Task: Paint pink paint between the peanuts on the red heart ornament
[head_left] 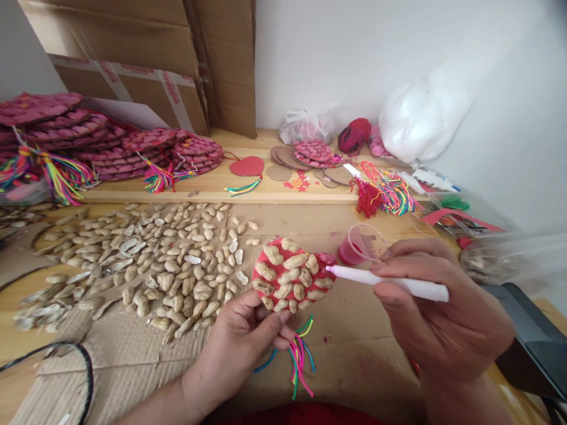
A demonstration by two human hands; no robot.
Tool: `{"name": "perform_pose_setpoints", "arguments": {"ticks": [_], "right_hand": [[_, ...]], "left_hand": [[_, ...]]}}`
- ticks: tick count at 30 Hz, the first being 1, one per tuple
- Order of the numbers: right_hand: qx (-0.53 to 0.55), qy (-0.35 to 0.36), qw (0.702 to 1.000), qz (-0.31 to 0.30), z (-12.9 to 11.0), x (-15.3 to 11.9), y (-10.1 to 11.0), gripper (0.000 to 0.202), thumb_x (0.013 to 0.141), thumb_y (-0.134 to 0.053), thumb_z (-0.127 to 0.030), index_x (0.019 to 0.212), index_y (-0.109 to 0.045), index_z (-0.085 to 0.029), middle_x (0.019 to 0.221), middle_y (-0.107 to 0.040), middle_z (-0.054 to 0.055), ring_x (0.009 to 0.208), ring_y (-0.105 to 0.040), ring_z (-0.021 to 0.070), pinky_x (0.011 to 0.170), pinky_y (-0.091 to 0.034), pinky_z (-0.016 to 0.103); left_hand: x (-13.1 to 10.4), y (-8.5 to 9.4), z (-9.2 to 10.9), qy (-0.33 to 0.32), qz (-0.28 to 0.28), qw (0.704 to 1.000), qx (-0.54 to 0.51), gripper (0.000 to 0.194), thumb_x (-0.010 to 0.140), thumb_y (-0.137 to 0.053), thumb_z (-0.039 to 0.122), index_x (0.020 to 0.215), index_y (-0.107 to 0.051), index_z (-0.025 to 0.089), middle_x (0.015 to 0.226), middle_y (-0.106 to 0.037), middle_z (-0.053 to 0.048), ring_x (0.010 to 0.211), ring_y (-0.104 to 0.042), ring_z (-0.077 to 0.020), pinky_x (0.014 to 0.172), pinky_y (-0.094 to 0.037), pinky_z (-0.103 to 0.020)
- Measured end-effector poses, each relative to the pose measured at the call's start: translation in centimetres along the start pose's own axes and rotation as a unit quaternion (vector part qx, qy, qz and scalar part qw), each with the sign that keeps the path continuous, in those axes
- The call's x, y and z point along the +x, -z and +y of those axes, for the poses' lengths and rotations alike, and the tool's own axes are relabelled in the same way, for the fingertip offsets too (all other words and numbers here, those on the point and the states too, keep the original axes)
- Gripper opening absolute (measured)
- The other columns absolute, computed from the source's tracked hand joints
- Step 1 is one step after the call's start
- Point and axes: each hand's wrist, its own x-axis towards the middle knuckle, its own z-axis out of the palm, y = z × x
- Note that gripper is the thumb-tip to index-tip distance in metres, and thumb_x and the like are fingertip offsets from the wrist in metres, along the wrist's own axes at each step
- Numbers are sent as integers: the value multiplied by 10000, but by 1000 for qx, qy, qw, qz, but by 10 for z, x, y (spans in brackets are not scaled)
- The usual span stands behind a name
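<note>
My left hand [248, 336] grips the lower edge of a red heart-shaped card [278, 274] covered with whole peanuts. Bright tassel cords [297, 360] hang below it. Between the thumb and fingers of my right hand [436, 313] is a white paint pen [394, 282], its pink tip touching the card's right side. One peanut [326, 259] beside the tip is coloured pink; the others on the card are plain tan. Just behind the pen stands a small clear cup [352, 251] of pink liquid.
Loose peanuts [177, 277] and some split shells cover the cardboard on the left. Stacks of pink peanut discs [110, 144] line the back left. Along the back ledge lie a red heart [247, 166], card discs, yarn and tassels [394, 192]. A black cable [88, 366] curves at front left.
</note>
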Motion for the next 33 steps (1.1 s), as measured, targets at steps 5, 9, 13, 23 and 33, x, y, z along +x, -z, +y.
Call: {"name": "perform_pose_setpoints", "arguments": {"ticks": [5,9,13,23,33], "right_hand": [[2,13,1000,-13,2,-3,0,210,788,-781,-176,971,-684,-211,795,-687,1,880,-637,211,784,-512,394],[-26,18,999,-5,2,-2,0,194,794,-784,-195,959,-682,-197,800,-697,6,879,-647,209,783,-506,389],[-51,25,998,-7,2,0,1,196,785,-796,-203,942,-680,-194,796,-691,4,839,-651,199,752,-489,381],[-10,-7,1000,15,1,-2,-3,189,788,-784,-196,953,-694,-219,802,-690,10,857,-648,220,757,-507,405],[-22,-21,999,34,4,0,1,170,787,-757,-151,929,-689,-218,811,-704,10,823,-650,204,744,-502,386]], "left_hand": [[-1,-1,0,-5,0,1000,10,241,753,-822,362,807,-682,175,620,-748,-6,544,-689,-114,555,-581,-177],[0,0,0,-2,2,1000,12,252,753,-823,374,813,-679,176,622,-746,-5,543,-693,-116,552,-578,-175],[1,2,-1,-2,-4,1000,10,260,755,-823,379,822,-683,170,628,-743,-3,549,-695,-114,549,-575,-171],[-1,2,2,-3,-5,1000,9,235,770,-818,351,833,-689,165,621,-722,7,544,-671,-103,543,-565,-165],[-2,1,4,8,9,1000,-1,293,731,-844,380,828,-671,164,623,-733,3,549,-690,-118,545,-575,-183]]}}
